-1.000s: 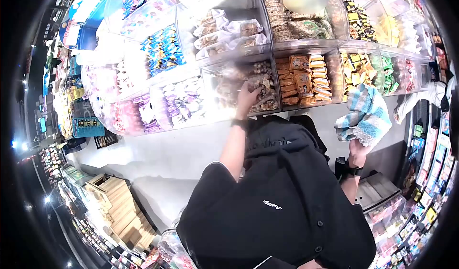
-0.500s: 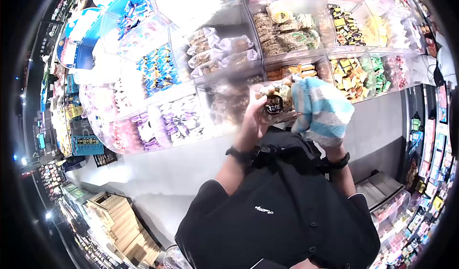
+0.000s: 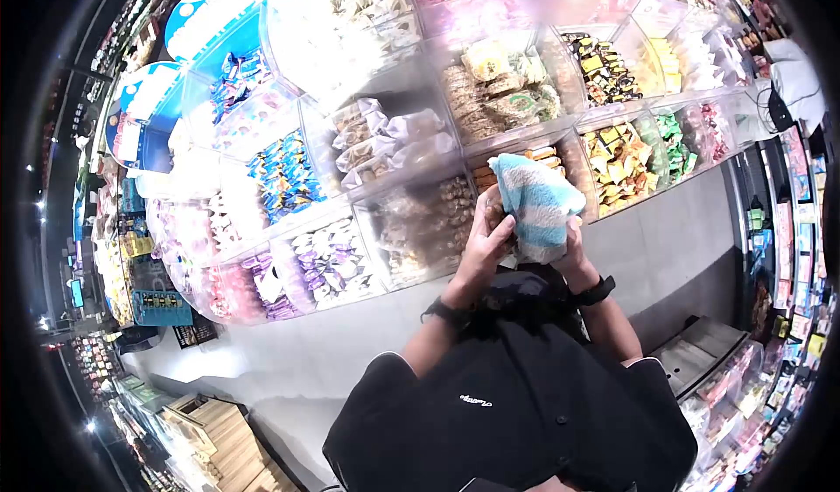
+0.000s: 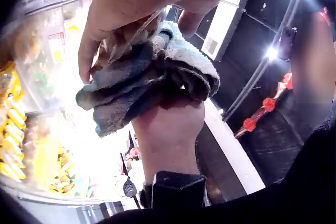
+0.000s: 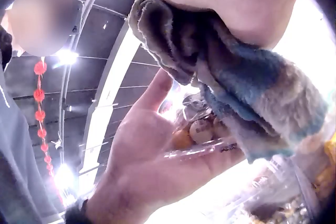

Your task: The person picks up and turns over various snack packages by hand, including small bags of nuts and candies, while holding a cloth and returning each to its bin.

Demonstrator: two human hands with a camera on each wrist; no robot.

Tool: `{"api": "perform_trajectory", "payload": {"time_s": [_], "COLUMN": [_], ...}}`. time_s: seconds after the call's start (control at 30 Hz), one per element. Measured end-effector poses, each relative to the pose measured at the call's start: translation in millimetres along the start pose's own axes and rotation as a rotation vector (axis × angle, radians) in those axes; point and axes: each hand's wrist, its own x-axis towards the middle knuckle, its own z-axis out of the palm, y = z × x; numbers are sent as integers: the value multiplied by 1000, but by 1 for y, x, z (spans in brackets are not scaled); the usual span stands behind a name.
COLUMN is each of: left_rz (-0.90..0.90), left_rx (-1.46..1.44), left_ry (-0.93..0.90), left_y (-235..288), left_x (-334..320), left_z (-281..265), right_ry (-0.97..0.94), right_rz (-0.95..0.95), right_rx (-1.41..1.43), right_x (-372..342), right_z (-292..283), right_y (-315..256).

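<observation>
Cloth (image 3: 538,203), blue and white striped, bunched between both hands over the near edge of the counter (image 3: 376,291); height above the edge cannot be told. Far side of the cloth overlaps the orange packets (image 3: 542,158) from the head view. Open room right of the hands, along the grey front panel (image 3: 669,230); more to the left, along the same panel. Person's dark shirt (image 3: 516,387) just near of the wrists.

Right hand (image 3: 575,247) grips the cloth from the right; fingers mostly covered by folds, so their exact curl cannot be told. Left hand (image 3: 484,243) holds a clear packet (image 5: 202,129), round brownish pieces inside, lying against the palm; thumb apart on one side, fingers bent round the other. Cloth touches the packet, folds hanging over part of it.

Clear bins, near row, left to right: purple-and-white sweets (image 3: 331,260); brownish packets (image 3: 420,230), just left of the left hand; the orange packets, partly hidden; yellow sweets (image 3: 621,155); green sweets (image 3: 675,142); red-and-white sweets (image 3: 716,133).

Next row farther: blue packets (image 3: 284,177), whitish packets (image 3: 385,138), tan packets (image 3: 499,90), black-and-yellow sweets (image 3: 599,68). Far left bins partly washed out by glare. Near left, a wooden unit (image 3: 219,435).
</observation>
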Motion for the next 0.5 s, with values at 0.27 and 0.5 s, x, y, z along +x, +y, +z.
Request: {"api": "perform_trajectory", "payload": {"time_s": [0.27, 0.5], "left_rz": [-105, -66], "left_rx": [-107, -19], "left_ry": [27, 247], "left_y": [2, 2], "left_x": [-2, -3], "left_z": [-5, -63], "right_ry": [130, 376], "right_rz": [-10, -29], "right_rx": [-106, -179], "right_x": [-16, -21], "right_z": [-4, -18], "right_y": [25, 0]}}
